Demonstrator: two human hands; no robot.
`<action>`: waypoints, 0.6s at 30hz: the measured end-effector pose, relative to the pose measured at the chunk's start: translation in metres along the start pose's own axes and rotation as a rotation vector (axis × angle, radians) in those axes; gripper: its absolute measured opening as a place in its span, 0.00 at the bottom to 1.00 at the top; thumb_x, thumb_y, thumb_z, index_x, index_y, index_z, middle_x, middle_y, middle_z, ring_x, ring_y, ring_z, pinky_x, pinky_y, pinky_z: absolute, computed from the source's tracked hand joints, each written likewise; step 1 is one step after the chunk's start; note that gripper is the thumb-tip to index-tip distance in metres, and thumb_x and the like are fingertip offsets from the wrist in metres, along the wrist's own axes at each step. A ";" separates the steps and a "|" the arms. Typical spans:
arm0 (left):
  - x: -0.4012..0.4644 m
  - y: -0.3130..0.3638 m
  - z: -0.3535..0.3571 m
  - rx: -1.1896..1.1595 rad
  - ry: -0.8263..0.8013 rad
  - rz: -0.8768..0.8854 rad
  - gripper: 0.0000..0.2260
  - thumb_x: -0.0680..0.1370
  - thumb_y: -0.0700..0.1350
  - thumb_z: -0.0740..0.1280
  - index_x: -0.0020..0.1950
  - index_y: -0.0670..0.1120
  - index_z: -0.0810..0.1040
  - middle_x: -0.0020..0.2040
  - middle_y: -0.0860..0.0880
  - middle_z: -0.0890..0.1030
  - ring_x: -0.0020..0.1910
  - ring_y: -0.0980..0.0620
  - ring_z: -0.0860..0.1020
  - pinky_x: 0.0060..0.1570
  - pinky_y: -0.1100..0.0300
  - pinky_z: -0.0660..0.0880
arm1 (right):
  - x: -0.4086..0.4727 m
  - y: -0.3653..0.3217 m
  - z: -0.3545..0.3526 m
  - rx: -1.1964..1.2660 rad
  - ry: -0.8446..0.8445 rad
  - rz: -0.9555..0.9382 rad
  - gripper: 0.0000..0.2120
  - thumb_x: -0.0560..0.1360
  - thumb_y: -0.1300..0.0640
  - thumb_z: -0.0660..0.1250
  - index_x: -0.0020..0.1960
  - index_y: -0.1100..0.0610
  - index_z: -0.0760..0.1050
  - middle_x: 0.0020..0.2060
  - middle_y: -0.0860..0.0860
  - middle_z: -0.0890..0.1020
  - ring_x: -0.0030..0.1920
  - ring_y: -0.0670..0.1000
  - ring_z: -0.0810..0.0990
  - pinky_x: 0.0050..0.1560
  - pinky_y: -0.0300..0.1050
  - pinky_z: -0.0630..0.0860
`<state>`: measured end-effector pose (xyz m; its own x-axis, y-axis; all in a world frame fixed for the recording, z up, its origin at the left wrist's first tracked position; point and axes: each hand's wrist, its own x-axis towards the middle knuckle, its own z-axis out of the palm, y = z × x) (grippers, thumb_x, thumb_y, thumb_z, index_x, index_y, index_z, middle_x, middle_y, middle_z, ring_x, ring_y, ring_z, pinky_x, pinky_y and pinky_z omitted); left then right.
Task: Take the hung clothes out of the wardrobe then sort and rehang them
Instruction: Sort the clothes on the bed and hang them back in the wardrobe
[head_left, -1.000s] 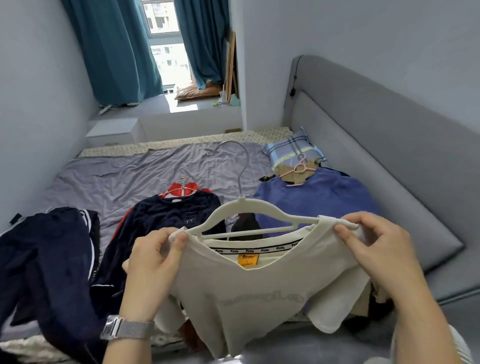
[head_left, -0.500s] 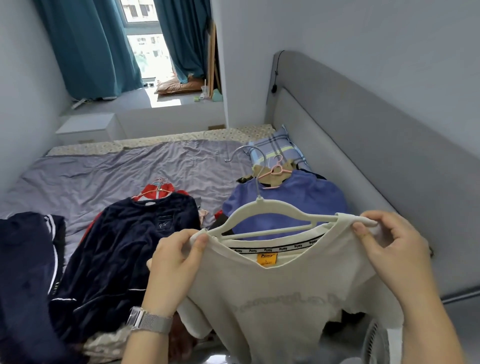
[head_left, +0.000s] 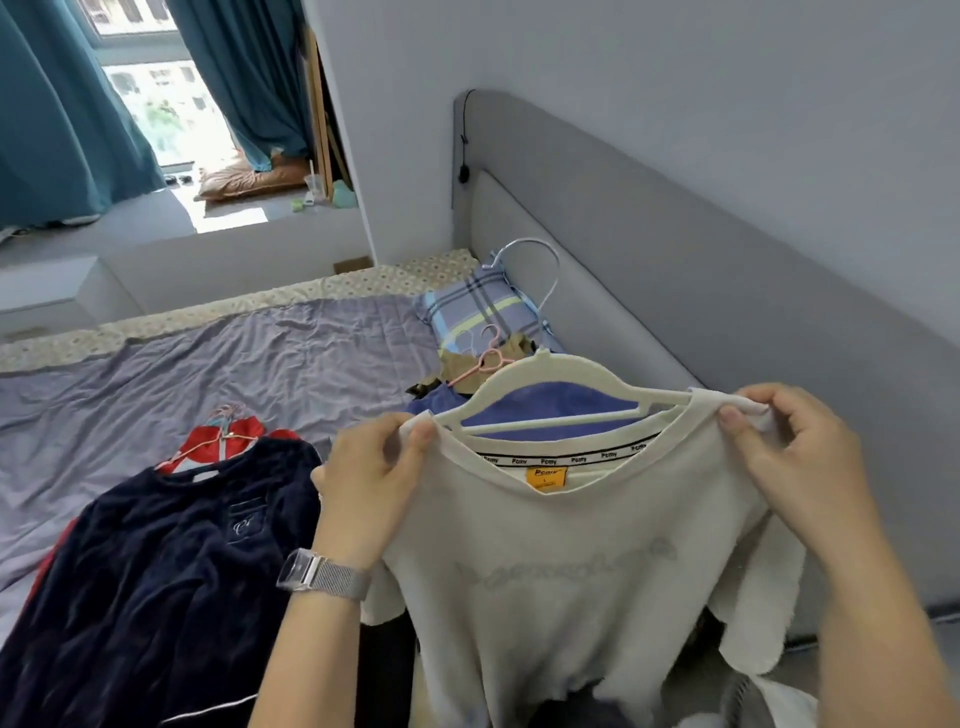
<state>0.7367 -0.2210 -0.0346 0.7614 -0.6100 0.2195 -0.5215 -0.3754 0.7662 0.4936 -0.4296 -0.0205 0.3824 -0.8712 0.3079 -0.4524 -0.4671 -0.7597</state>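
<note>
The cream T-shirt (head_left: 571, 561) hangs in front of the person, above the near edge of the bed (head_left: 234, 364), its neckline draped on a white plastic hanger (head_left: 550, 384). The left hand (head_left: 369, 493) pinches the left shoulder seam between thumb and fingers; the right hand (head_left: 795, 467) pinches the right shoulder over the hanger's arm. The knit looks light and limp, so it likely sags and slides wherever it is unsupported; the shoulders are the sensible hold. The hanger is stiff, and its metal hook (head_left: 540, 270) offers a firm grip for carrying. A navy velour top (head_left: 171, 582) and a blue shirt (head_left: 550, 405) lie on the bed.
</note>
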 end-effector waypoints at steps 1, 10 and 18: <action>0.015 0.003 0.006 0.010 0.021 0.017 0.11 0.78 0.56 0.61 0.41 0.53 0.78 0.33 0.57 0.77 0.37 0.60 0.75 0.37 0.61 0.67 | 0.017 0.005 0.008 0.032 -0.003 0.013 0.02 0.75 0.58 0.68 0.45 0.52 0.76 0.45 0.50 0.79 0.51 0.52 0.74 0.50 0.46 0.68; 0.066 -0.043 0.073 0.066 0.202 -0.293 0.04 0.75 0.44 0.67 0.48 0.48 0.79 0.48 0.52 0.79 0.52 0.50 0.75 0.54 0.54 0.70 | 0.139 0.104 0.131 -0.032 -0.125 0.070 0.06 0.74 0.56 0.69 0.46 0.58 0.77 0.45 0.56 0.79 0.50 0.60 0.76 0.50 0.50 0.70; 0.065 -0.054 0.092 0.153 0.265 -0.502 0.09 0.75 0.38 0.66 0.54 0.45 0.79 0.50 0.51 0.76 0.48 0.55 0.73 0.49 0.62 0.67 | 0.237 0.194 0.256 -0.292 -0.268 0.278 0.13 0.76 0.57 0.67 0.57 0.65 0.77 0.54 0.67 0.78 0.58 0.66 0.74 0.60 0.56 0.68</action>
<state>0.7790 -0.3046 -0.1174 0.9896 -0.1434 0.0110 -0.1068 -0.6816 0.7239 0.7024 -0.6886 -0.2415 0.3918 -0.9172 -0.0720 -0.7594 -0.2782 -0.5881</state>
